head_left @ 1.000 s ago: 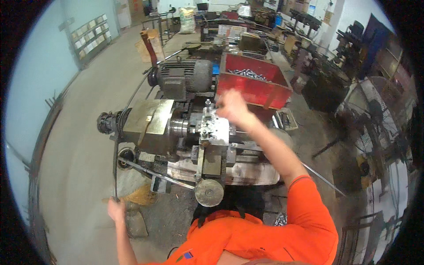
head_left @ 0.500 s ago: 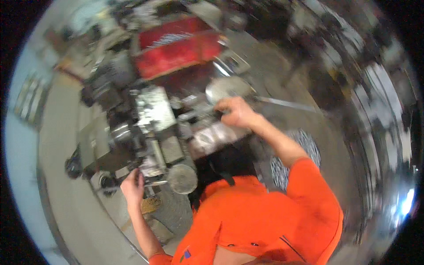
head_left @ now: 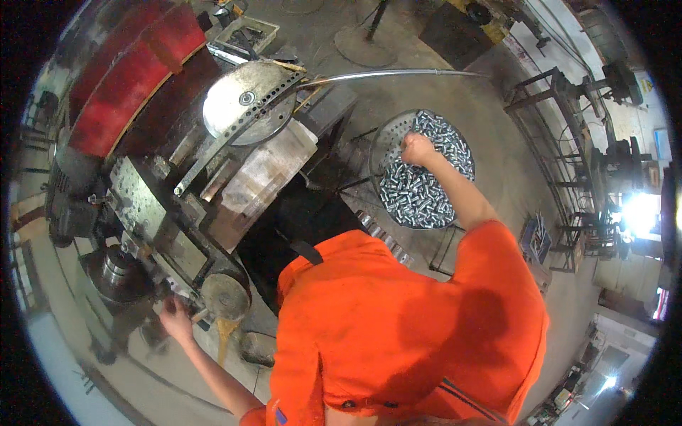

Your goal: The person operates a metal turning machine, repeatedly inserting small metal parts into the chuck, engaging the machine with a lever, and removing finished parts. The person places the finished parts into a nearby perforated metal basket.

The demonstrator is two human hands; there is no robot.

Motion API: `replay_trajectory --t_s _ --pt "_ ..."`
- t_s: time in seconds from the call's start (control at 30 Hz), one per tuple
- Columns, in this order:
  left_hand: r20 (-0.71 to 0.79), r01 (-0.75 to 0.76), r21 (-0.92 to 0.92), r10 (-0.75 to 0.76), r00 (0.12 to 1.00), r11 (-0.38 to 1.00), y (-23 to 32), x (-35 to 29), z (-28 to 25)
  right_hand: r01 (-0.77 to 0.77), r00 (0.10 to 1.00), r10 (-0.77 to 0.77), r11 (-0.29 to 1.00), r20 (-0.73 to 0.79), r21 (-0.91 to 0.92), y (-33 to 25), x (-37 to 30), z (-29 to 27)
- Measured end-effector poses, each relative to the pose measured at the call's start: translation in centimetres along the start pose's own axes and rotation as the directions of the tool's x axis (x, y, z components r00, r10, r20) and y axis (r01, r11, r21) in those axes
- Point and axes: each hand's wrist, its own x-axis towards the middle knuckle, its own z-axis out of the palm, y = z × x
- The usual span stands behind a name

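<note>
My right hand (head_left: 418, 150) is over a round, perforated metal tray (head_left: 387, 136), among many small shiny metal cylinders (head_left: 419, 193) heaped in it. Its fingers are curled together; whatever is between them is hidden. At the lower left, my left hand (head_left: 175, 319) is closed round a rod-like handle (head_left: 202, 313) on the machine's near side, beside a round metal end piece (head_left: 226, 297). The machine (head_left: 138, 193) stands to my left, its metal plates and blocks worn and oily.
A large metal disc (head_left: 226, 99) with a perforated bar (head_left: 234, 131) tops the machine. From there a long rod (head_left: 398, 72) extends right. A red bin (head_left: 135, 78) stands far left. Several larger metal cylinders (head_left: 383, 236) line up by my body. Racks (head_left: 561, 113) stand right.
My view has swung right. My right hand has moved from beside the disc on the machine to the tray of cylinders. My left hand stays at the machine's near side.
</note>
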Motion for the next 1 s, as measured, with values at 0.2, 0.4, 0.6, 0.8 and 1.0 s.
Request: replay_trajectory --t_s 0.2,0.4,0.6,0.8,1.0 --pt "-0.044 -0.006 0.055 0.009 0.999 0.998 0.1 0.0 0.0 -0.087 0.983 0.109 0.985 0.149 -0.147 -1.0 3.1 1.4" --pt "-0.028 0.087 0.024 -0.086 0.996 0.996 -0.5 0.3 0.0 -0.124 0.981 0.14 0.984 0.133 -0.124 -0.7 4.2 2.5" --pt "0.064 -0.008 -0.212 0.022 0.998 0.977 0.3 -0.5 -1.0 0.222 0.917 -0.138 0.957 -0.374 0.189 -3.1 0.9 1.3" --pt "-0.027 -0.1 -0.497 0.099 0.995 0.862 13.5 -3.7 -4.3 0.759 0.65 -0.503 0.459 -0.569 0.461 -20.2 -6.9 -10.5" --pt "0.338 0.126 -0.818 0.291 0.895 0.561 19.2 -5.3 -0.2 0.926 0.16 -0.736 -0.12 -0.658 0.359 -34.9 -13.2 -16.7"
